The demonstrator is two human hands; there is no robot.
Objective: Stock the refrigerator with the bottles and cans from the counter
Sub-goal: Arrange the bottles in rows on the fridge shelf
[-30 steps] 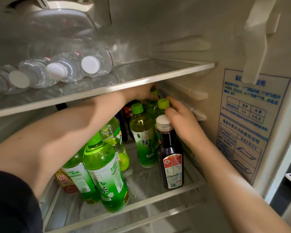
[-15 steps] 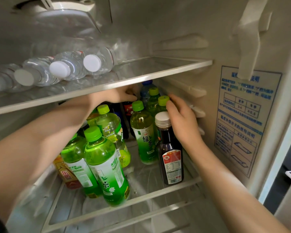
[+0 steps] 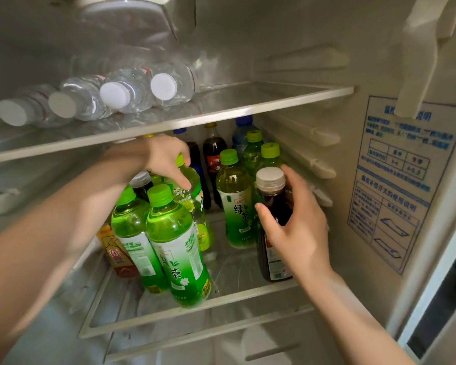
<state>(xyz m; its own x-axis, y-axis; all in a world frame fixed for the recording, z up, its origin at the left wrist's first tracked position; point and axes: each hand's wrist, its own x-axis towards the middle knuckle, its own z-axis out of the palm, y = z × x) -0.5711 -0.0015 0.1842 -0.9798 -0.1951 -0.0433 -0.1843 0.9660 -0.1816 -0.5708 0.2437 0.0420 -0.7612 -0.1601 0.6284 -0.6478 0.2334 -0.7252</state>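
Inside the open fridge, several green tea bottles stand on the lower glass shelf. My left hand reaches under the upper shelf and grips the neck of a pale green bottle in the middle of the group. My right hand wraps around a dark bottle with a white cap standing at the shelf's right front. Two bright green tea bottles stand at the front left. Another green tea bottle stands between my hands.
Cola bottles and a blue-capped bottle stand at the back. Several clear water bottles lie on the upper shelf. A yellow-red bottle leans at the left. A blue instruction sticker covers the right wall.
My left hand drew back from the rear of the shelf and took the pale green bottle's neck. My right hand came off the green caps and closed around the dark bottle.
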